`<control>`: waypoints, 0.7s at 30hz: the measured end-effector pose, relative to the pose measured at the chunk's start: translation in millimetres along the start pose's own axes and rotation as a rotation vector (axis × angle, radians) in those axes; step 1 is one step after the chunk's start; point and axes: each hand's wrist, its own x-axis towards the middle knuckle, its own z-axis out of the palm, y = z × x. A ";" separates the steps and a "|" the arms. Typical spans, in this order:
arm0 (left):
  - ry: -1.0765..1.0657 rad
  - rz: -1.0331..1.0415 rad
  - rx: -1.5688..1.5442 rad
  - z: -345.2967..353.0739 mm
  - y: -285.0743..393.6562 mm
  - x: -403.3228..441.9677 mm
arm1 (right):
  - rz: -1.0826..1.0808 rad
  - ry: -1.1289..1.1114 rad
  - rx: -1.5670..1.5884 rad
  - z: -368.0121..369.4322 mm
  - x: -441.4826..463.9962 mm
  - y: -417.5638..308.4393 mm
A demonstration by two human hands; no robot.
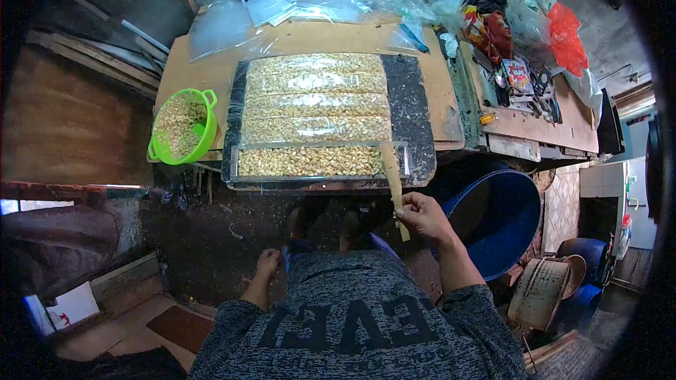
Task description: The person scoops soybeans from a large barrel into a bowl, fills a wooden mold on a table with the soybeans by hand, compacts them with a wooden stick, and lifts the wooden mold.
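My right hand (420, 215) pinches a long flat wooden strip (391, 176) near its lower end. The strip's far end lies over the right end of a narrow rectangular frame (317, 179), which is filled with pale, bean-like pieces (310, 161). Behind the frame, several rows of similar pieces under clear plastic (317, 105) lie side by side on a dark speckled board (412, 109). My left hand (268, 264) hangs low beside my body, away from the table, its fingers curled with nothing visible in them.
A green basket (209, 130) with more pale pieces stands at the table's left edge. Clear plastic sheets (218, 28) lie along the back. Bags, a box (517, 76) and small tools crowd the right side. A large blue barrel (493, 222) stands below, right of my arm.
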 end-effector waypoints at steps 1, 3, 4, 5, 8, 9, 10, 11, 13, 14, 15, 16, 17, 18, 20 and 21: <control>0.006 0.026 0.016 -0.7 1.4 -3.3 | -0.001 -0.002 0.000 0.4 1.1 1.0; -0.007 0.044 0.059 -3.8 3.7 -8.9 | 0.011 0.003 -0.039 0.9 2.5 4.8; -0.019 0.063 0.099 -4.1 5.9 -10.8 | 0.010 0.002 -0.041 -0.2 0.2 6.1; -0.017 0.062 0.097 -2.6 1.0 -6.4 | -0.018 0.037 -0.007 -2.0 -4.4 8.0; -0.016 -0.001 -0.082 1.8 -20.3 9.4 | 0.017 0.090 0.009 -10.0 -17.1 5.4; -0.023 0.029 -0.045 2.1 -21.9 10.2 | 0.007 0.087 0.013 -14.0 -16.3 17.7; -0.029 0.059 -0.007 2.3 -23.1 11.0 | -0.003 0.084 0.019 -17.1 -15.7 28.3; -0.029 0.060 -0.006 2.0 -15.8 4.3 | 0.016 0.093 -0.072 -17.1 -22.5 22.4; -0.004 0.037 0.072 0.4 7.0 -18.5 | 0.036 0.111 -0.043 -14.7 -32.7 18.1; -0.006 0.037 0.073 1.5 3.7 -14.9 | 0.056 0.130 -0.015 -14.1 -36.6 19.0; -0.007 0.033 0.057 2.8 1.2 -10.6 | 0.058 0.131 -0.016 -14.4 -37.1 25.2; -0.008 0.031 0.041 4.2 -1.0 -6.2 | 0.048 0.115 -0.049 -15.2 -35.3 34.8; -0.009 0.032 0.041 5.7 -4.7 -0.2 | 0.037 0.098 -0.082 -15.0 -35.6 38.8; -0.011 0.042 0.013 6.7 -7.8 5.9 | 0.035 0.099 -0.081 -15.6 -37.2 41.1; -0.012 0.053 -0.016 7.3 -9.8 11.6 | 0.025 0.156 -0.074 -15.7 -40.3 42.8; -0.030 0.056 -0.038 7.5 -7.5 12.4 | 0.026 0.157 -0.074 -17.0 -42.5 43.7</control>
